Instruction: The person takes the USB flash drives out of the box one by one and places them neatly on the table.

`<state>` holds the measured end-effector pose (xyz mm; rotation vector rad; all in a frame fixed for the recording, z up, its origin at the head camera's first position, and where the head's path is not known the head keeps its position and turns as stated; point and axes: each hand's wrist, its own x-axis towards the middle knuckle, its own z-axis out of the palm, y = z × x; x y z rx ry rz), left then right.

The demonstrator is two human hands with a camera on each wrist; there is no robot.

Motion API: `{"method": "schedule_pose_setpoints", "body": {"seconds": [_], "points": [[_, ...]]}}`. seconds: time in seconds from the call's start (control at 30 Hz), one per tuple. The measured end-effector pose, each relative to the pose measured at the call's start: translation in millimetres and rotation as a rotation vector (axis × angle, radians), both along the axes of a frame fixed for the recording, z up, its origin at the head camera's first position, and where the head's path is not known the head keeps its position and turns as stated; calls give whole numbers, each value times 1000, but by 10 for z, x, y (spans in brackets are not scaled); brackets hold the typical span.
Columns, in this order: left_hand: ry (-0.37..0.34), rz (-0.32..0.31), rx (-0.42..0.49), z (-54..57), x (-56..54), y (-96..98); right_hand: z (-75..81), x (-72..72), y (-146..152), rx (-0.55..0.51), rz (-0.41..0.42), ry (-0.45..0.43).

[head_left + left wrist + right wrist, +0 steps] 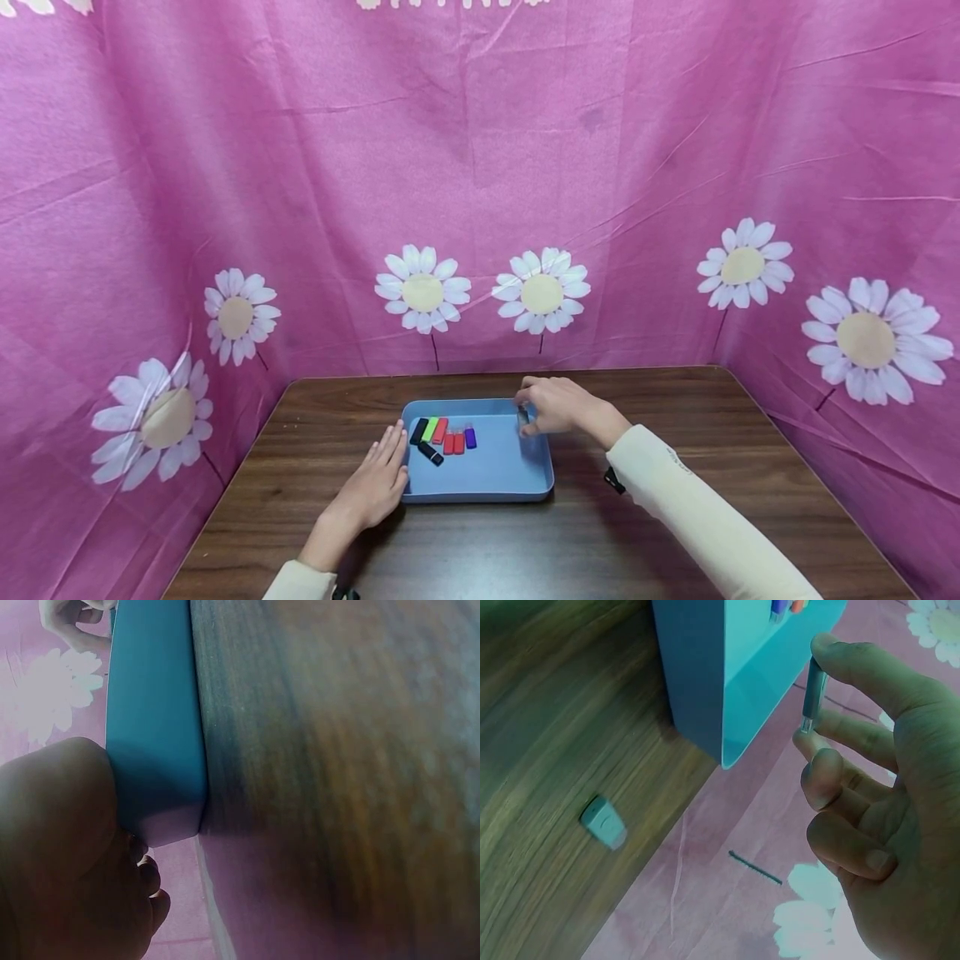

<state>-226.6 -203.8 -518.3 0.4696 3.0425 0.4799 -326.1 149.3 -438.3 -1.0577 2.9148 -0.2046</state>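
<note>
USB stick (814,690) is slim, greyish, w/ transp. end.

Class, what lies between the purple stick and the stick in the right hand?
In the head view, only the bare floor of the blue tray lies between the purple stick and the held stick.

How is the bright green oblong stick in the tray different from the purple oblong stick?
In the head view, the bright green oblong stick slants, while the purple oblong stick lies nearly straight. The green one lies between a black oblong stick and a red oblong stick; the purple one sits at the group's right end. Both lie in the blue rectangular tray.
</note>
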Motion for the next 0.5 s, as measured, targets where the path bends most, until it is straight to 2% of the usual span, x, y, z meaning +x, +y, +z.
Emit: {"method": "schedule_pose_setpoints", "body": {"seconds": [0.2,0.5], "points": [[-2,-2,-1,11,8,1,7,-2,151,-5,11,42],[-6,3,-6,21,11,0,58,4,355,-50,-25,34]]}}
